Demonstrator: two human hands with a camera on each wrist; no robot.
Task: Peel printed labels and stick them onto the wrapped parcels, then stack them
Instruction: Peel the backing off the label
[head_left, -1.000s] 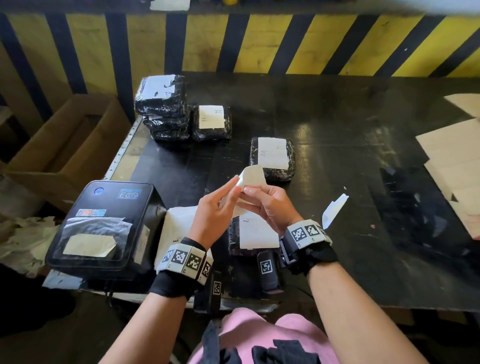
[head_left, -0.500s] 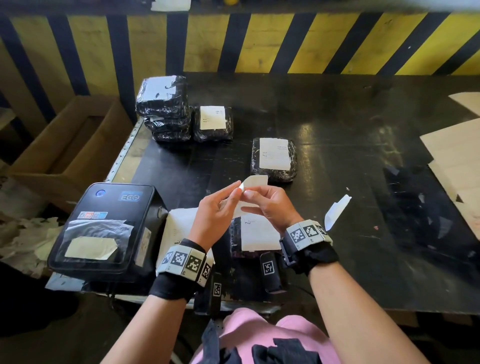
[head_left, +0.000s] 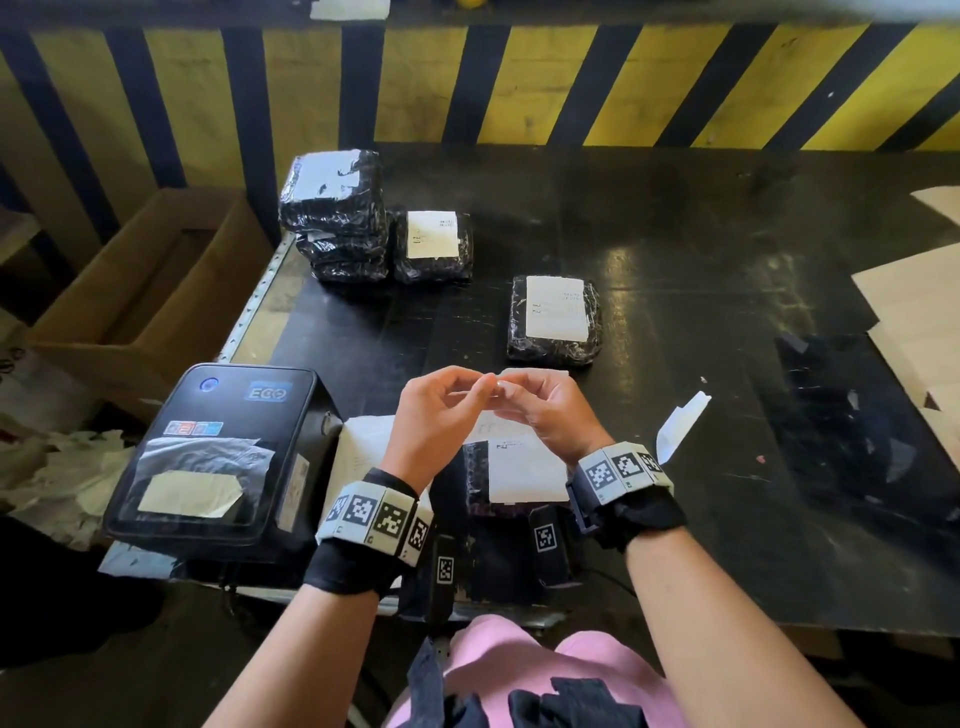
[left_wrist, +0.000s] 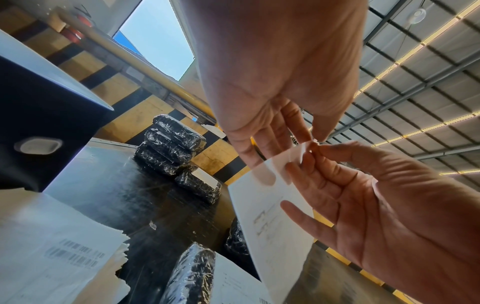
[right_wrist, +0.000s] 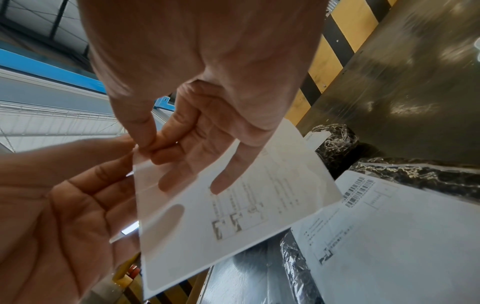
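Both hands meet above the near edge of the bench (head_left: 675, 467), the left hand (head_left: 436, 415) and right hand (head_left: 550, 410) each pinching the same top corner of a printed label (right_wrist: 233, 205) (its backing just parting there). Directly beneath the label lies a labelled wrapped parcel (head_left: 519, 467). Beyond the label sits another parcel (head_left: 555, 319); further left, a stack of parcels (head_left: 337, 218). Left of the label stands the label printer (head_left: 218, 457).

Left hand (head_left: 434, 415) and right hand (head_left: 550, 413) raised together, fingers (left_wrist: 298, 121) pinching, fingertips meeting.
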